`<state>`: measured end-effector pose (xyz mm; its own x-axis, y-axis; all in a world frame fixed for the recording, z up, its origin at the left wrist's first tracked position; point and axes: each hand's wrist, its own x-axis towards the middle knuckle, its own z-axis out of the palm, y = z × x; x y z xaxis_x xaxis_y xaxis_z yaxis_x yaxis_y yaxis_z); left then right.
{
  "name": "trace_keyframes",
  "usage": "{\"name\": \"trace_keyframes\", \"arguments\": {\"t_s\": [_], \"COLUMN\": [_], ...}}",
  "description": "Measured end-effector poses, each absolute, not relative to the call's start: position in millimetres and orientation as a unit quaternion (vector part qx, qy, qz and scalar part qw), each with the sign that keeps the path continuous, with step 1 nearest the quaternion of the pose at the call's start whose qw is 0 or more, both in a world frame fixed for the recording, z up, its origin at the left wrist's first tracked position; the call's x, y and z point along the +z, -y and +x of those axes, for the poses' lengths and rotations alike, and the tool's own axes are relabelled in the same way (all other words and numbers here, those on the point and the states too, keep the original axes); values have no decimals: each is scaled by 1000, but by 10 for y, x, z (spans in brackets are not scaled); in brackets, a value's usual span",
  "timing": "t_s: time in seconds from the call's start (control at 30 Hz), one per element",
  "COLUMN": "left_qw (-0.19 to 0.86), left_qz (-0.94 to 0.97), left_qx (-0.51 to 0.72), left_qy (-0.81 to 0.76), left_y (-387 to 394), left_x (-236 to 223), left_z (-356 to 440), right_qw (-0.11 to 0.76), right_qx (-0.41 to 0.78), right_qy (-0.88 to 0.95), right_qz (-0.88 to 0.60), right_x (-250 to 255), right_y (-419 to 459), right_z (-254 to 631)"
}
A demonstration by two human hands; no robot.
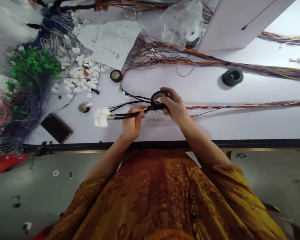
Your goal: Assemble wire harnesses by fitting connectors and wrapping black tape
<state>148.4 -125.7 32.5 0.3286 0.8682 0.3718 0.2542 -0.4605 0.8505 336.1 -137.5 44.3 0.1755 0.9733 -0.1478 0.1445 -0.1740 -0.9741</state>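
My left hand (pixel 133 123) is closed around a wire harness (pixel 126 116) whose branches are wrapped in black tape. White connectors (pixel 101 117) hang from its left end, beyond my fingers. A thinner taped branch reaches up and left to a small green connector (pixel 121 88). In my right hand (pixel 175 106) is a roll of black tape (pixel 153 98), held by its ring against the point where the branches meet. Bare coloured wires (pixel 215 107) run from there to the right. The tape's loose end cannot be made out.
A small tape roll (pixel 115 76), another roll (pixel 84 107) and a phone (pixel 56 128) lie to the left. White connectors (pixel 80 75) and green connectors (pixel 35 65) are heaped beyond. Wire bundles (pixel 210 61) cross the back; a black round object (pixel 232 77) sits right.
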Motion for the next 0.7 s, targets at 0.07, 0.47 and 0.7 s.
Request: {"name": "trace_keyframes", "arguments": {"t_s": [0.07,0.47,0.7], "left_qw": [427,356,560], "left_qz": [648,800,607], "left_qx": [463,384,409], "left_qy": [-427,-293,-388], "left_y": [1196,1299,1193], "left_x": [319,304,172], "left_z": [1556,1552,1725], "right_qw": [439,396,493], "right_qx": [349,507,490], "right_qy": [540,459,397], "right_qz": [-627,-613,-599], "right_x": [382,333,161], "right_y": [1726,1297,1426], "right_z": [3307,3486,3665]}}
